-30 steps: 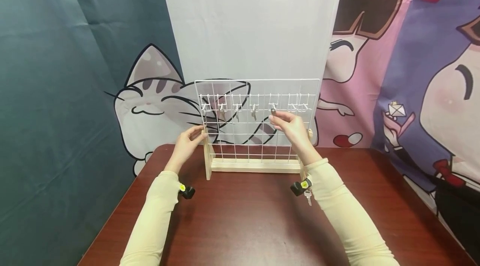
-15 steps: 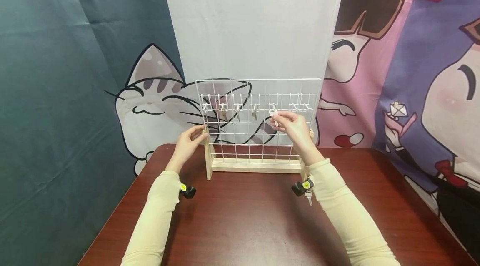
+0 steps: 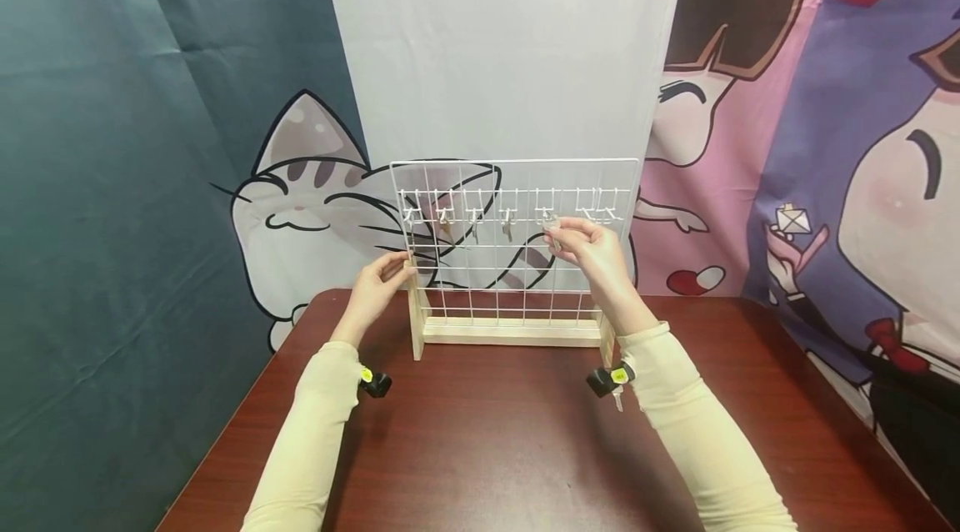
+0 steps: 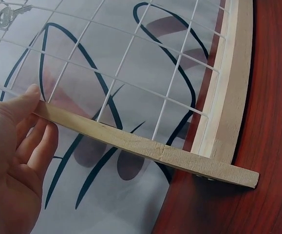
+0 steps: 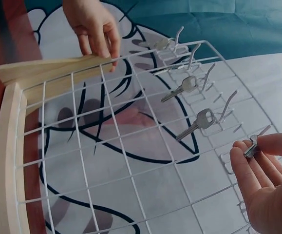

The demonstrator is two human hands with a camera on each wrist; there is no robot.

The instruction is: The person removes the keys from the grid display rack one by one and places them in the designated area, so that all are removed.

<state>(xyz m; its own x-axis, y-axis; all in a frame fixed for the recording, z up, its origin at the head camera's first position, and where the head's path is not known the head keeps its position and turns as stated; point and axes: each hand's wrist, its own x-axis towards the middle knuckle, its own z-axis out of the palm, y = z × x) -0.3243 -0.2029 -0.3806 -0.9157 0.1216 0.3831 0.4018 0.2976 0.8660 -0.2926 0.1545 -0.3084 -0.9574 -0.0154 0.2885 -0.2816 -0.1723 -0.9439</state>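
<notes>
A key is pinched between the thumb and fingers of my right hand. In the right wrist view, its head is right at the tip of a white hook. The hook sits on a white wire grid rack with a wooden stand. My left hand grips the top of the rack's left wooden upright between thumb and fingers. Several keys hang from hooks to the left, such as one silver key and another key.
The rack stands on a reddish-brown table. One more key lies on the table, partly hidden by the right wrist camera. White hooks are on the grid's right side. Printed cloth hangs behind.
The key has turned in my right fingers, showing its flat side half a second ago. My right hand and forearm have shifted slightly right. My left hand has stayed on the upright.
</notes>
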